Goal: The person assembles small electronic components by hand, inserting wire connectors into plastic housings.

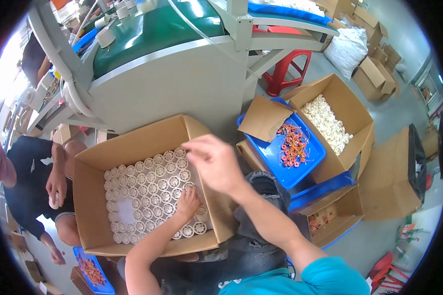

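A cardboard box in front of me holds rows of white round plastic parts with ribbed, wheel-like tops. Inside its right side, my left hand has its fingers bent down and closed around one of these parts, which they mostly cover. My right hand hovers over the box's right wall, smeared by motion. Its fingers point left, above the far right rows; whether they hold anything does not show.
Right of the box, a blue tray carries red-orange wired pieces beside a carton of small white parts. A green conveyor runs beyond. At left sits another person holding a white piece, near a second blue tray.
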A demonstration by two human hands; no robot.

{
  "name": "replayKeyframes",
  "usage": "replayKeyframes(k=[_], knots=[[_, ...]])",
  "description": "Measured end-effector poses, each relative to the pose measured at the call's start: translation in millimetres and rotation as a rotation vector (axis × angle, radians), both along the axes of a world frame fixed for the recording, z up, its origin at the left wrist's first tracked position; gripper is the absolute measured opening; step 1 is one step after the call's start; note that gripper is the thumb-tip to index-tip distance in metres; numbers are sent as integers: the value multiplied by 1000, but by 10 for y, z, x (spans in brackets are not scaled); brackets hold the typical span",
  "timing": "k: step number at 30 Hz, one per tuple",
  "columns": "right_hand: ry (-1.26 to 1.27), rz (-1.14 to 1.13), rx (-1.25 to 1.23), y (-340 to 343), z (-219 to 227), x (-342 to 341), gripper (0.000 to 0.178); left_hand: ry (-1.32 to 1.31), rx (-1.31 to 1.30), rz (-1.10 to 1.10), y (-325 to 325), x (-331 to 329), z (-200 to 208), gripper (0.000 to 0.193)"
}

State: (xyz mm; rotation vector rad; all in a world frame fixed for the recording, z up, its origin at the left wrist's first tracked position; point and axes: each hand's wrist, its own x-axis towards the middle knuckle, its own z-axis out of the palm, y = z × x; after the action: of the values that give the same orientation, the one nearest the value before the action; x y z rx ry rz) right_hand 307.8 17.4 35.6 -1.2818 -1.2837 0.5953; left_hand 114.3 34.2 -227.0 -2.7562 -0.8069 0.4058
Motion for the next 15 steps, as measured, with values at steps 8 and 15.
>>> replayKeyframes(k=[8, 15], knots=[[-549, -450, -279, -401, -428, 1763, 21, -65, -149, 52, 160, 47, 974, 49], [-924, -585, -667, -548, -1455, 2098, 24, -729, -769, 517, 174, -173, 1901, 52]])
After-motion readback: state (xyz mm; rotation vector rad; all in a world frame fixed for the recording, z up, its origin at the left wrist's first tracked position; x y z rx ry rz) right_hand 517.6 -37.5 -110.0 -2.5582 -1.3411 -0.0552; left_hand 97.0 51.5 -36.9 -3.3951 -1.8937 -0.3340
